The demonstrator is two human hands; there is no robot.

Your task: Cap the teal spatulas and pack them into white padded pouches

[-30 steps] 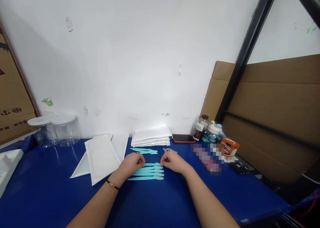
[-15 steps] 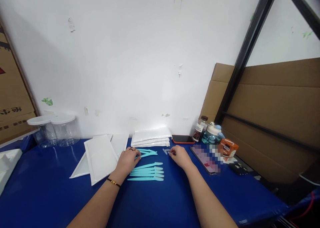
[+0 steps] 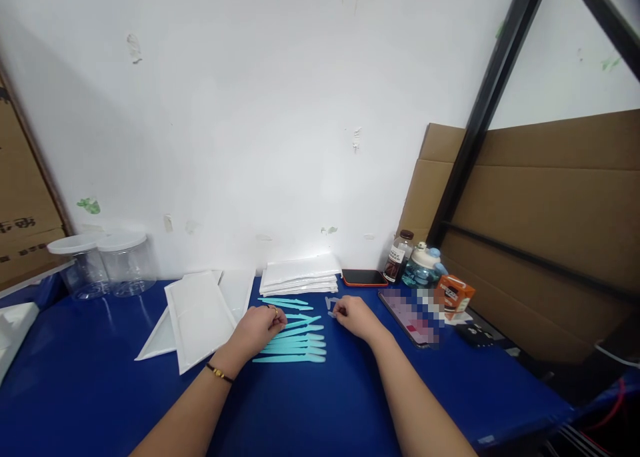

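A blue table [image 3: 100, 390] fills the lower view, and everything here is placed against it. At its back edge a stack of white padded envelopes [image 3: 300, 275] lies flat, with two more white envelopes [image 3: 197, 317] spread toward the table's left and two clear lidded jars [image 3: 103, 265] at its far left. Near the table's middle a row of turquoise plastic sticks [image 3: 295, 347] lies side by side, and a few more sticks [image 3: 286, 303] lie just behind them.

Both forearms reach in from the table's near edge, palms down. The left hand [image 3: 260, 330], a bracelet at its wrist, rests at the left end of the row with its fingers curled, pinching one turquoise stick [image 3: 303, 321] that angles up out of the row. The right hand [image 3: 356, 317] sits just right of the row, fingers bent, fingertips closed on a small clear cap [image 3: 331, 303].
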